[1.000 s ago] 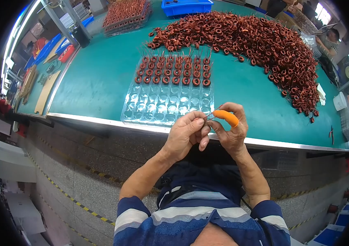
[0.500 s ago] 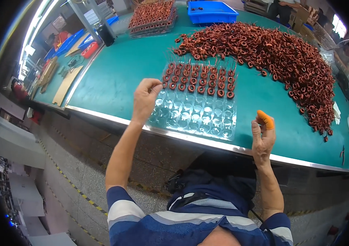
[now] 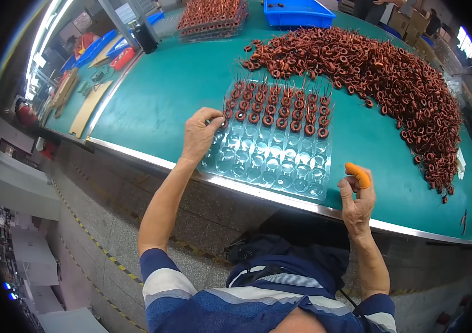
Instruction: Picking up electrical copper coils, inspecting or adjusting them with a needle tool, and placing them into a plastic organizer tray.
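Observation:
My left hand (image 3: 200,135) is at the left edge of a clear plastic tray (image 3: 245,175), its thumb and forefinger pinched on a small copper-wound ring coil (image 3: 224,123) at the end of a filled row. Reddish-brown coils (image 3: 268,119) with upright wire leads fill the tray's far rows, while the near round pockets hold nothing. Right of the tray, my right hand (image 3: 358,206) hovers by the table's front edge. An orange finger cot (image 3: 357,175) covers its forefinger. Thumb and forefinger stand apart with nothing seen between them; the other fingers are partly hidden.
A large heap of loose coils (image 3: 380,72) curves across the back and right of the green table (image 3: 164,83). Behind are stacked filled trays (image 3: 214,19) and a blue bin (image 3: 298,15). Small pliers (image 3: 464,221) lie far right. Several people stand or sit in the background.
The whole view has shifted a little, so the tray and heap appear further right and lower. My left hand stays at the same row end; my right hand is slightly nearer the tray.

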The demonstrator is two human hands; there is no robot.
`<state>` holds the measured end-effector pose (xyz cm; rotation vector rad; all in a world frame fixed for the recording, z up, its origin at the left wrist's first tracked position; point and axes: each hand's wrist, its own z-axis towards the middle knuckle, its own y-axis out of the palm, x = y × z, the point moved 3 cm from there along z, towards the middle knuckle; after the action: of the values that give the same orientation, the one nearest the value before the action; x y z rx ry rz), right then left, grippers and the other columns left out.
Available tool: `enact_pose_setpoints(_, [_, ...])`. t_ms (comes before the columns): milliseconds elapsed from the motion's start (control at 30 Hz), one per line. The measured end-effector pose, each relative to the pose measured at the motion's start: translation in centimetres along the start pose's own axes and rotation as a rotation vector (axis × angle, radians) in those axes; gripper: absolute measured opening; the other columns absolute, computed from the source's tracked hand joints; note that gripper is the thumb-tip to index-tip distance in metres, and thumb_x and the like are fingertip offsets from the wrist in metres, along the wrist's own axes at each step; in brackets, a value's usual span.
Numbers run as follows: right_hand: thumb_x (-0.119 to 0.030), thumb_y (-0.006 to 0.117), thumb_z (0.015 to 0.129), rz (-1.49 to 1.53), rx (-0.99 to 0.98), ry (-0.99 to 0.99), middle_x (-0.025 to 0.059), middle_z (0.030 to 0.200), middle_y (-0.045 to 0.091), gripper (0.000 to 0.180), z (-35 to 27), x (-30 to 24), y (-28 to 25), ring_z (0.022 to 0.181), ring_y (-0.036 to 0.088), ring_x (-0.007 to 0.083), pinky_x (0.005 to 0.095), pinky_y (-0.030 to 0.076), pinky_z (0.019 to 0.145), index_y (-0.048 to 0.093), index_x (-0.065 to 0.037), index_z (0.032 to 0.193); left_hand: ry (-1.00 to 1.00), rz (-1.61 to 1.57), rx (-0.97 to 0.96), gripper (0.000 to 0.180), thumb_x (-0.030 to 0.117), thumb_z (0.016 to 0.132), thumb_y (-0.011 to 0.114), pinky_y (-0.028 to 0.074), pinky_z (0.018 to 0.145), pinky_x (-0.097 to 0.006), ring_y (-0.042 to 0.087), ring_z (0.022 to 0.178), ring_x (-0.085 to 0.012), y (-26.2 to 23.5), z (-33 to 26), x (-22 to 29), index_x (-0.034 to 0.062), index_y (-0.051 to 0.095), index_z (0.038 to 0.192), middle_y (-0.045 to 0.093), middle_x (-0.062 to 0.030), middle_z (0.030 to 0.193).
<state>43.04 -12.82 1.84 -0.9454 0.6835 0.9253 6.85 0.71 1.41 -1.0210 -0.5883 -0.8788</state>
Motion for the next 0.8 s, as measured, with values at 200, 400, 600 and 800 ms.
enact_pose_setpoints(200, [-0.002, 0.063, 0.086, -0.039, -0.078, -0.013, 0.0071, 0.095, 0.055, 0.027, 0.7, -0.5, -0.7, 0.074, 0.059, 0.0137, 0.0264, 0.050, 0.067, 0.059, 0.001, 0.112, 0.102, 0.130, -0.028, 0.008, 0.006, 0.080, 0.064, 0.046, 0.073, -0.035, 0.061, 0.083, -0.0265, 0.8, 0.5, 1.8, -0.0009, 0.064, 0.085, 0.063, -0.0126, 0.084])
enact_pose_setpoints(400, [-0.004, 0.063, 0.085, -0.178, -0.162, -0.061, 0.0115, 0.101, 0.056, 0.027, 7.0, 0.8, -2.9, 0.076, 0.061, 0.0180, 0.0274, 0.050, 0.063, 0.059, 0.001, 0.111, -0.037, 0.067, -0.041, 0.009, 0.002, 0.082, 0.062, 0.043, 0.068, -0.027, 0.055, 0.076, -0.0160, 0.5, -0.2, 0.2, -0.0009, 0.061, 0.091, 0.056, -0.0062, 0.089])
enact_pose_setpoints(600, [-0.004, 0.062, 0.083, -0.567, 0.039, -0.430, 0.0168, 0.110, 0.055, 0.031, 22.2, 4.7, -7.1, 0.096, 0.060, 0.0347, 0.0378, 0.050, 0.082, 0.057, 0.000, 0.114, -0.170, -0.096, -0.006, 0.010, 0.004, 0.086, 0.061, 0.044, 0.068, -0.024, 0.054, 0.078, -0.0108, 1.2, 0.3, -0.8, -0.0001, 0.061, 0.096, 0.056, -0.0030, 0.091])
enact_pose_setpoints(800, [-0.005, 0.053, 0.084, -1.265, -0.135, -0.628, 0.0208, 0.121, 0.051, 0.041, 34.1, 9.9, -3.8, 0.113, 0.051, 0.0347, 0.0436, 0.044, 0.092, 0.050, -0.002, 0.125, -0.191, -0.123, 0.022, 0.004, 0.000, 0.084, 0.060, 0.042, 0.066, -0.024, 0.052, 0.074, -0.0103, 0.5, -0.1, -2.1, -0.0008, 0.060, 0.089, 0.054, -0.0030, 0.087])
